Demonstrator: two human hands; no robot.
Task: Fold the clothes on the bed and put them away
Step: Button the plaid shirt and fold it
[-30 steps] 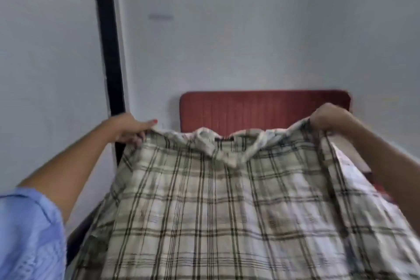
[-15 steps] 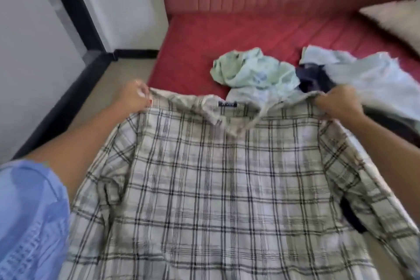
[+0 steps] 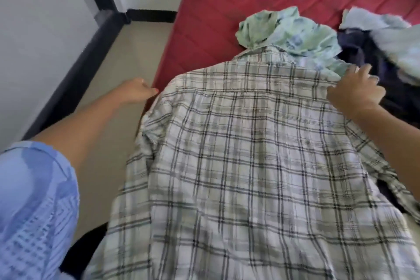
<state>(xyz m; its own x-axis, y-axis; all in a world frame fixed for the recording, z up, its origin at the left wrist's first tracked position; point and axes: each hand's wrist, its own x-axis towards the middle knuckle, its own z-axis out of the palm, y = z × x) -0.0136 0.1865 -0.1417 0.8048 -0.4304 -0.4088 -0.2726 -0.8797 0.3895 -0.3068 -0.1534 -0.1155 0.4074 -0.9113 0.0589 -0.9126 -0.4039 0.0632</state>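
A white plaid shirt (image 3: 250,166) lies spread back-up on the red bed (image 3: 216,7), collar toward the far side, with its lower part hanging over the near edge. My left hand (image 3: 136,91) hovers just off the shirt's left shoulder at the bed's left edge, fingers loosely curled and holding nothing. My right hand (image 3: 354,91) rests on the shirt's right shoulder with fingers spread. Beyond the collar lies a crumpled pale green garment (image 3: 288,29).
A dark navy garment (image 3: 361,52) and a pale blue garment (image 3: 386,27) lie heaped at the bed's right. Beige floor (image 3: 122,57) runs along the bed's left side, bounded by a white wall with a black baseboard (image 3: 75,79).
The shirt was held up by both shoulders, then lowered and laid flat on the bed. My left hand has let go; my right hand has opened onto the shoulder.
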